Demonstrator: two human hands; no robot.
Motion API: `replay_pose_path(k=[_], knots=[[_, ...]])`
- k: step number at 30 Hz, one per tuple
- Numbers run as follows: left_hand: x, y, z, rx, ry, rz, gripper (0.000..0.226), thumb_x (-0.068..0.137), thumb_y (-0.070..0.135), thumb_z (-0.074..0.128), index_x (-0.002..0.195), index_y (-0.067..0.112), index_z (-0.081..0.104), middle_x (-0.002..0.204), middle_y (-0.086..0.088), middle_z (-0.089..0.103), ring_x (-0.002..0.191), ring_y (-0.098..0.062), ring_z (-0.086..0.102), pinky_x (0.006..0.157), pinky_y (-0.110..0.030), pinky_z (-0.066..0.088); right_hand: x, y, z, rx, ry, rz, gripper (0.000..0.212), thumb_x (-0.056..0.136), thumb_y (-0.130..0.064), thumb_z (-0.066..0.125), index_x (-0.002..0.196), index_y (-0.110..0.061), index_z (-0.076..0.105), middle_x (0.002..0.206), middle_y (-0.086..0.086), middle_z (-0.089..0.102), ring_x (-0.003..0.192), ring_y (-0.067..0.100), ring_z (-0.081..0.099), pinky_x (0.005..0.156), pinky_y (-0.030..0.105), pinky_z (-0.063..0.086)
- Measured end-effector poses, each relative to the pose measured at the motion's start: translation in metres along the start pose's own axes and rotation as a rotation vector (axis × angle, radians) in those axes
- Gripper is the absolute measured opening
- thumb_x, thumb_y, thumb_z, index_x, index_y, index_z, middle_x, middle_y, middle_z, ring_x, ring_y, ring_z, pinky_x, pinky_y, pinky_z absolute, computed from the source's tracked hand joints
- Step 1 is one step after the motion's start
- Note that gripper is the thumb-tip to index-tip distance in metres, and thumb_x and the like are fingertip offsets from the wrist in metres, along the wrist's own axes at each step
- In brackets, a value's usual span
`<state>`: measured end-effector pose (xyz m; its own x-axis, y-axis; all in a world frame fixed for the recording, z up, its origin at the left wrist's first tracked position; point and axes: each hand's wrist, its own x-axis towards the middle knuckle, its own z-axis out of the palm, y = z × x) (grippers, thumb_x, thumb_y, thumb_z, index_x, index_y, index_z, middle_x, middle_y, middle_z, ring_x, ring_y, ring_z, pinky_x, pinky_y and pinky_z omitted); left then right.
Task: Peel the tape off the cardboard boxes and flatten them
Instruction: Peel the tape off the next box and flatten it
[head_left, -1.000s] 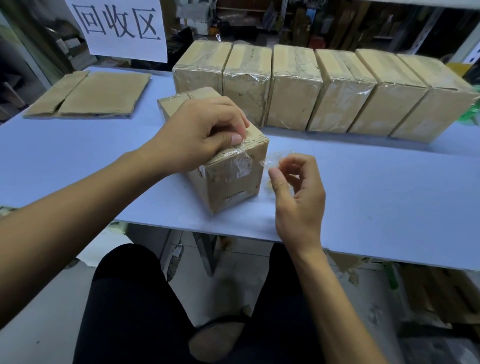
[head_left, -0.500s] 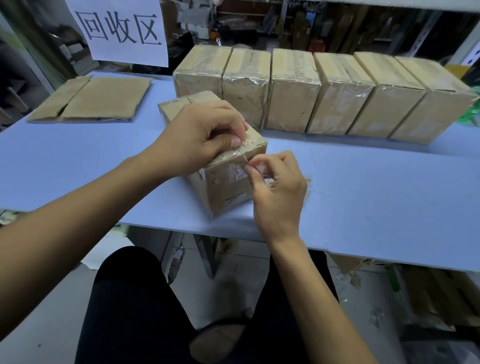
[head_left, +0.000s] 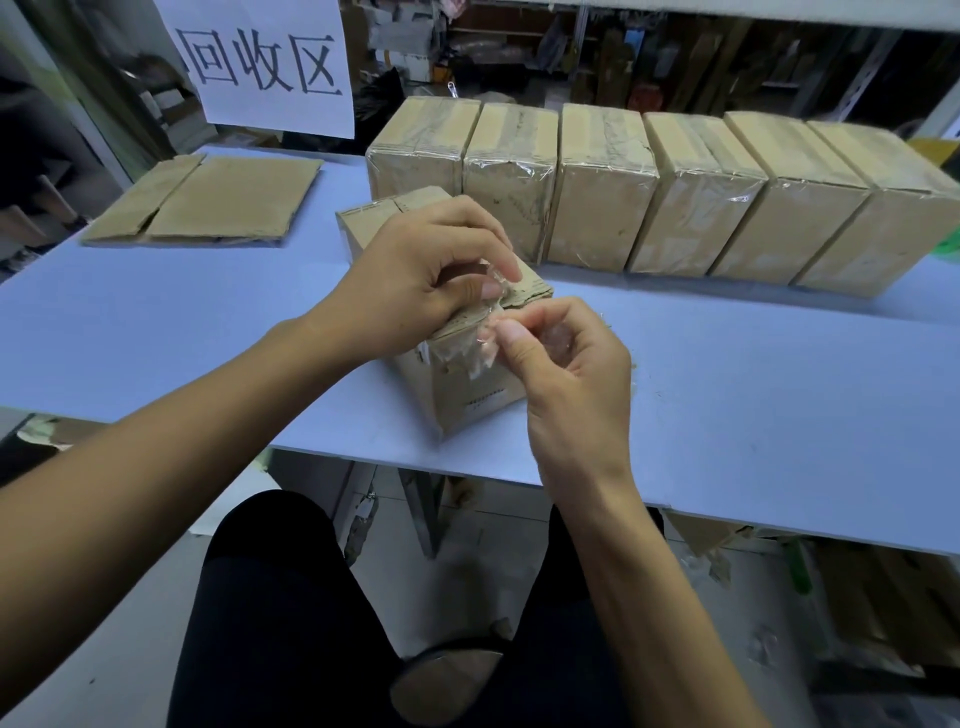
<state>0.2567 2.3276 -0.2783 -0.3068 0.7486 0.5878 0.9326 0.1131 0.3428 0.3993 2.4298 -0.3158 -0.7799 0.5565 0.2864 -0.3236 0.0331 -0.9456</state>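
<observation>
Cardboard box (head_left: 457, 384) under left hand (head_left: 415, 280); right hand (head_left: 566, 364) pinches tape (head_left: 480, 348); six boxes (head_left: 675, 192) behind.

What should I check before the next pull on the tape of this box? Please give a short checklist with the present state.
1. Left hand steadies the box at its top edge: ok.
2. Right hand has a pinch grip on the clear tape: ok.
3. Tape fully off this end: not ok, some clings to the face.
4. Box rests on the blue table: ok.
5. Tape on the far end: cannot tell.
6. Six taped boxes stand clear behind: ok.
</observation>
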Motion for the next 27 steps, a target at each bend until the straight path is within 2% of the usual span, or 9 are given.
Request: replay_pose_path(k=[3, 7, 9, 12, 16, 19, 22, 26, 27], knots=[[0.0, 0.003, 0.001, 0.01, -0.005, 0.016, 0.013, 0.09, 0.009, 0.069, 0.099, 0.012, 0.078, 0.1, -0.008, 0.064, 0.093, -0.022, 0.061, 0.08, -0.041, 0.048, 0.002, -0.005, 0.003, 0.058, 0.039, -0.001, 0.008, 0.088, 0.004, 0.069, 0.088, 0.008, 0.062, 0.079, 0.014, 0.068, 0.073, 0.019, 0.065, 0.077, 0.037, 0.057], [-0.001, 0.013, -0.013, -0.101, -0.107, -0.027, 0.03, 0.094, 0.026, 0.054, 0.11, 0.011, 0.075, 0.107, -0.009, 0.064, 0.102, -0.022, 0.06, 0.088, -0.044, 0.047, 0.009, -0.005, 0.002, 0.02, 0.092, -0.035, 0.01, 0.083, -0.009, 0.078, 0.087, -0.005, 0.069, 0.093, 0.017, 0.07, 0.087, 0.025, 0.067, 0.084, 0.044, 0.055], [-0.003, 0.016, -0.021, -0.14, -0.164, -0.05, 0.032, 0.091, 0.032, 0.056, 0.113, 0.014, 0.072, 0.111, -0.005, 0.065, 0.107, -0.021, 0.06, 0.091, -0.045, 0.047, 0.015, -0.009, 0.001, 0.095, 0.039, -0.03, 0.006, 0.085, -0.002, 0.073, 0.089, -0.004, 0.069, 0.092, 0.015, 0.07, 0.085, 0.021, 0.065, 0.081, 0.035, 0.052], [-0.011, 0.018, -0.023, -0.052, -0.145, -0.068, 0.033, 0.085, 0.042, 0.066, 0.112, 0.023, 0.069, 0.112, 0.006, 0.064, 0.11, -0.016, 0.057, 0.096, -0.038, 0.045, 0.019, -0.011, -0.004, 0.216, -0.026, 0.005, 0.012, 0.088, 0.006, 0.065, 0.089, -0.006, 0.068, 0.093, 0.019, 0.07, 0.09, 0.023, 0.064, 0.083, 0.033, 0.05], [-0.027, 0.026, -0.012, 0.11, -0.053, -0.133, 0.056, 0.072, 0.063, 0.073, 0.11, 0.022, 0.071, 0.114, 0.004, 0.057, 0.109, -0.02, 0.049, 0.091, -0.04, 0.046, 0.02, -0.011, -0.015, 0.483, -0.032, 0.061, 0.013, 0.085, 0.003, 0.056, 0.092, -0.004, 0.064, 0.094, 0.008, 0.069, 0.111, 0.023, 0.064, 0.103, 0.033, 0.049], [-0.032, 0.038, -0.005, 0.209, 0.001, -0.182, 0.067, 0.064, 0.073, 0.071, 0.11, 0.024, 0.07, 0.122, 0.003, 0.05, 0.11, -0.02, 0.046, 0.079, -0.045, 0.051, 0.019, -0.013, -0.008, 0.496, -0.059, 0.048, 0.016, 0.09, -0.009, 0.051, 0.103, -0.009, 0.061, 0.112, 0.012, 0.064, 0.121, 0.021, 0.058, 0.111, 0.033, 0.042], [-0.032, 0.044, 0.003, 0.299, 0.066, -0.176, 0.053, 0.07, 0.058, 0.077, 0.108, 0.021, 0.069, 0.114, 0.002, 0.055, 0.101, -0.017, 0.048, 0.07, -0.042, 0.052, 0.018, -0.015, 0.005, 0.405, -0.111, 0.001, 0.029, 0.097, -0.027, 0.041, 0.118, -0.012, 0.055, 0.136, 0.015, 0.056, 0.135, 0.014, 0.049, 0.117, 0.033, 0.034], [-0.034, 0.042, 0.01, 0.199, 0.211, -0.128, 0.023, 0.083, 0.018, 0.077, 0.105, 0.013, 0.073, 0.092, 0.001, 0.061, 0.086, -0.018, 0.054, 0.069, -0.036, 0.049, 0.018, -0.011, 0.013, 0.201, -0.163, -0.043, 0.062, 0.104, -0.047, 0.023, 0.143, -0.002, 0.04, 0.132, -0.004, 0.056, 0.121, -0.01, 0.054, 0.101, 0.012, 0.041], [-0.035, 0.043, 0.011, 0.174, 0.224, -0.121, 0.022, 0.084, 0.012, 0.075, 0.106, 0.012, 0.073, 0.089, 0.002, 0.063, 0.083, -0.017, 0.056, 0.069, -0.035, 0.049, 0.018, -0.009, 0.014, 0.157, -0.178, -0.043, 0.074, 0.1, -0.059, 0.022, 0.147, -0.003, 0.037, 0.139, -0.003, 0.053, 0.131, -0.007, 0.046, 0.108, 0.016, 0.037]])
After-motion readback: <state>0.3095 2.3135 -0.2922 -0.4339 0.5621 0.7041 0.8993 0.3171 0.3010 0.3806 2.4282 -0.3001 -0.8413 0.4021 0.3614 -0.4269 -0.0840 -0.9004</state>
